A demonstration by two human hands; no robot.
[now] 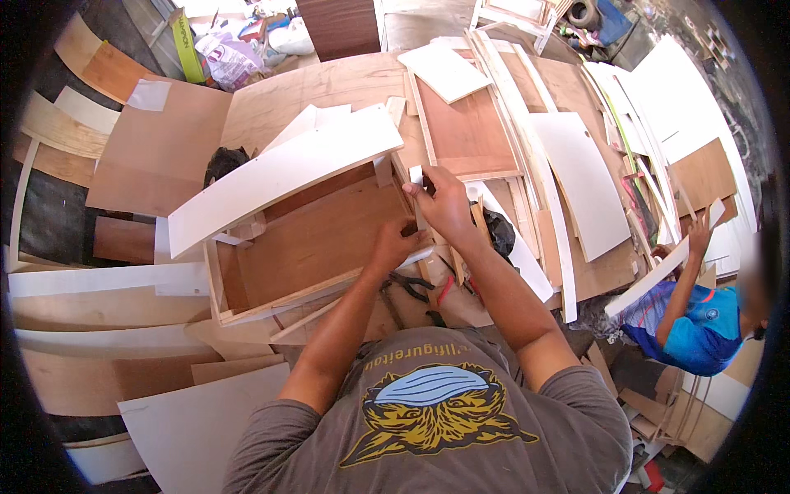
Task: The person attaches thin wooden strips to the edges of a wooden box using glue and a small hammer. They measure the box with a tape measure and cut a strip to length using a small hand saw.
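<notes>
An open wooden drawer box [309,239] with a brown bottom lies in front of me. A long white panel [288,177] runs slantwise over its far side. At the box's right end my right hand [447,206] is closed on a narrow white strip [416,175], held upright with its top end showing above the thumb. My left hand [397,245] is at the same end, nearer to me, its fingers bent together by the near right corner; what they pinch is hidden. Dark-handled pliers [410,286] lie just below the left hand.
A black plastic bag [499,229] sits right of my right hand. Another shallow wooden frame [469,136], long white strips [535,165] and white boards [580,177] cover the table's right side. At far right, a co-worker in blue [704,321] holds a long white board [650,278].
</notes>
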